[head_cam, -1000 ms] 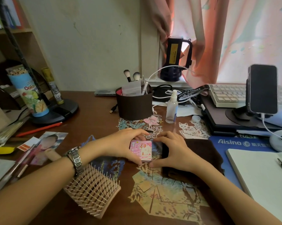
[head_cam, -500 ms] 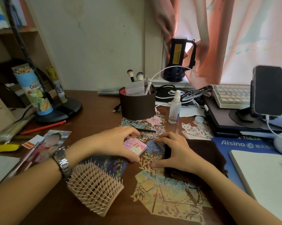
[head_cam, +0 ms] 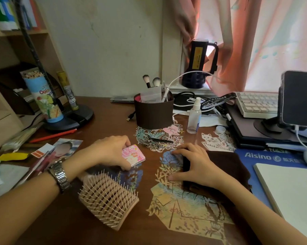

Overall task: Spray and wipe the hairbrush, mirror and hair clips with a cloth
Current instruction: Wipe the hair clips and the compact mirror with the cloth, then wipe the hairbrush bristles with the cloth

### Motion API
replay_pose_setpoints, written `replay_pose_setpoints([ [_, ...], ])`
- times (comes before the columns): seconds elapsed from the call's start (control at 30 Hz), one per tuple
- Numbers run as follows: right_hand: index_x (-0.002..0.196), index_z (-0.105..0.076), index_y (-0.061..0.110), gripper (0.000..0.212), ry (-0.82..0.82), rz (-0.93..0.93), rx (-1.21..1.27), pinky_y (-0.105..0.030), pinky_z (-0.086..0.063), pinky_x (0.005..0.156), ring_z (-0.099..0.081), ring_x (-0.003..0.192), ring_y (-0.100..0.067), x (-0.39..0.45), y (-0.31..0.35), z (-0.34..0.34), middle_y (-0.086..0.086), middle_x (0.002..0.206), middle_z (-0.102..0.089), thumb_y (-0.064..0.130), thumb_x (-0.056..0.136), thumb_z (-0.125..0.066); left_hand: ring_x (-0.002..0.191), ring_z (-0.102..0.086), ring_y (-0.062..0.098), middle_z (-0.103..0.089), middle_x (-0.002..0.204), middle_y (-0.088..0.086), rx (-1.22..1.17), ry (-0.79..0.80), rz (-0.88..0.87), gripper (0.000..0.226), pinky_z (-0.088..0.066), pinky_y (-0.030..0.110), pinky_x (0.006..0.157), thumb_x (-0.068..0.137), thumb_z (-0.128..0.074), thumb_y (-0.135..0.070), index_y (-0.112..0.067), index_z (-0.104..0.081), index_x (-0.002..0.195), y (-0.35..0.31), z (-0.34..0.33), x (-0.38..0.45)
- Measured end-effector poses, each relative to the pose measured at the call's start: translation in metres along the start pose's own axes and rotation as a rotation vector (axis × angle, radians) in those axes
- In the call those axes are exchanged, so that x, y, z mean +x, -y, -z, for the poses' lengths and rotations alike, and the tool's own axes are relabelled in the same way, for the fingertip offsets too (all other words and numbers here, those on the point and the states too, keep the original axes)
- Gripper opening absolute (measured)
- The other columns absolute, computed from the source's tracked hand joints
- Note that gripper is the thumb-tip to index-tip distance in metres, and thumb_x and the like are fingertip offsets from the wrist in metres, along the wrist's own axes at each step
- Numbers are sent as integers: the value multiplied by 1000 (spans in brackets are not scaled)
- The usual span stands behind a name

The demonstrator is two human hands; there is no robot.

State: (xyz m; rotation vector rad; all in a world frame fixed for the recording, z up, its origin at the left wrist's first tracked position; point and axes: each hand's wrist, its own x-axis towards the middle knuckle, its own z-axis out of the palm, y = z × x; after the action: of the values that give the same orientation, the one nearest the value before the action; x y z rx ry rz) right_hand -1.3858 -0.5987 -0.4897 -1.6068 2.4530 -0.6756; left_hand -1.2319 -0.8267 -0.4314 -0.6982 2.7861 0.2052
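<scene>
Nearest the person, the hairbrush [head_cam: 109, 200] lies on the tabletop [head_cam: 103, 131] bristles up, just in front of the left hand [head_cam: 112, 152], probably parked within reach for its own turn. That left hand pinches a small pink pocket mirror [head_cam: 134, 155] by its edges, thumb on the near edge and fingers curled over the far one, holding it slightly tilted, a grip that seems meant to keep skin off the flat faces. Right of the mirror, the right hand [head_cam: 197, 167] rests on the dark brown cloth [head_cam: 225, 167], fingers bent over its left edge and touching the tabletop, thumb lying flat; I judge it is gathering the cloth to wipe. Beyond the mirror a dark hair clip [head_cam: 158, 139] lies on paper cutouts, and farther right the spray bottle [head_cam: 194, 117] stands upright, untouched, beside the brown cup of makeup brushes [head_cam: 153, 112]
</scene>
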Motion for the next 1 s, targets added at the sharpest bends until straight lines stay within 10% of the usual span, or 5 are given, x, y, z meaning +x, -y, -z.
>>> replay_pose_setpoints([
  [0.47,128,-50,41,95,-23,26,-29,-24,-19,98,-34,119,-8,1,-5,-2,19,119,-40,95,50,-44,109,-55,4,-57,126,-10,-309,-234,-80,51,-46,24,90,83,-67,-42,-29,-50,129,37,12,-35],
  [0.67,124,-52,42,81,-51,30,16,-26,-22,100,-38,117,-8,-1,-3,-1,16,118,-44,85,55,-55,109,-53,-7,-55,117,-28,-225,-42,-193,46,-48,27,90,87,-54,-6,-45,-57,112,67,20,-81],
  [0.87,122,-54,41,80,-57,46,36,-29,-28,101,-40,114,-6,-2,-1,1,17,117,-45,85,56,-52,106,-45,-22,-52,116,-29,-147,33,-222,46,-39,2,84,85,-65,-15,-43,-53,119,76,-1,-99],
  [1.0,122,-55,38,74,-68,43,44,-32,-31,102,-42,115,-9,-4,-2,2,15,118,-45,81,61,-56,104,-47,-9,-59,112,-23,35,-121,-266,30,-39,17,93,86,-65,-29,-41,-58,112,75,-12,-97],
])
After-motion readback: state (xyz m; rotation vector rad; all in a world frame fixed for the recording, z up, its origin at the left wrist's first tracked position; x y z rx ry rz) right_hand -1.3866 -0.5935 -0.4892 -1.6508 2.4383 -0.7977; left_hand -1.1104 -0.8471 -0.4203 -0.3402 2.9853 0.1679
